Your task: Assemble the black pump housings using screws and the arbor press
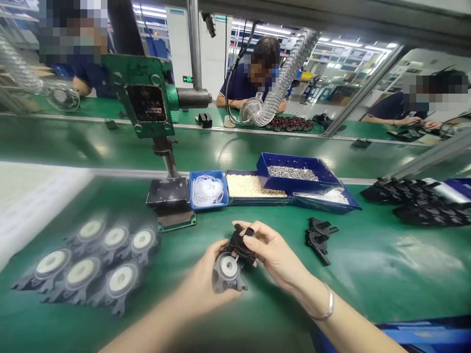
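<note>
Near the middle of the green bench, my left hand holds a dark housing with a round white centre facing up. My right hand pinches a black cover with short pipe stubs, tilted over the upper right side of the housing. The two parts overlap; whether they touch cannot be made out. Several similar housings with white centres lie in rows on the left. Two more black covers rest on the bench to the right of my hands.
Behind my hands are a blue tray of white rings, a tray of cream pieces and a blue bin of metal parts. A green press stands back left. Black parts are piled right. Co-workers sit across the bench.
</note>
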Action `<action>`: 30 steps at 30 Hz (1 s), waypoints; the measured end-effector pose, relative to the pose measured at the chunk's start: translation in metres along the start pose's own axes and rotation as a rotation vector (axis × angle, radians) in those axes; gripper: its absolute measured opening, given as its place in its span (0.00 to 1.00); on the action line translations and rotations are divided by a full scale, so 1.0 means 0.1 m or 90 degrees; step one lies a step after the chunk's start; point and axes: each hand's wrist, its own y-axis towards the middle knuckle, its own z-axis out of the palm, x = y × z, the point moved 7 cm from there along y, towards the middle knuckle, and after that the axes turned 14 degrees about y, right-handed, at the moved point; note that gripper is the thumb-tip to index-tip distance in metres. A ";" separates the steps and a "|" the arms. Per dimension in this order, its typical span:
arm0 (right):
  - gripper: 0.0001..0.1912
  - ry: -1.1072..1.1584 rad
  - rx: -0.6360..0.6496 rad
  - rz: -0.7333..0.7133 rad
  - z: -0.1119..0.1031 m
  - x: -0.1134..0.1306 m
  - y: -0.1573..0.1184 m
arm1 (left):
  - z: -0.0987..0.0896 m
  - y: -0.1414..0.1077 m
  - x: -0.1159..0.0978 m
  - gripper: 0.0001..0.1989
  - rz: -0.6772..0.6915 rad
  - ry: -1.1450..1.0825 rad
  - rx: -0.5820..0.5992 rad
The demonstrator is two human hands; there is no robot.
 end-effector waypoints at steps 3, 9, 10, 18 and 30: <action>0.17 -0.050 0.014 -0.008 0.07 -0.04 0.02 | -0.01 -0.01 0.00 0.45 -0.011 -0.058 -0.004; 0.12 -0.187 0.036 -0.095 0.12 -0.03 0.00 | -0.03 0.01 0.00 0.44 -0.025 -0.086 -0.021; 0.11 -0.228 0.049 -0.129 0.14 0.00 -0.03 | -0.03 0.01 0.01 0.45 -0.026 -0.074 -0.020; 0.08 -0.537 0.130 -0.211 0.20 -0.09 -0.14 | -0.04 0.00 -0.01 0.38 0.078 0.025 -0.055; 0.14 -0.535 0.154 -0.185 0.23 -0.21 -0.13 | -0.06 0.03 -0.02 0.28 0.195 0.074 -0.093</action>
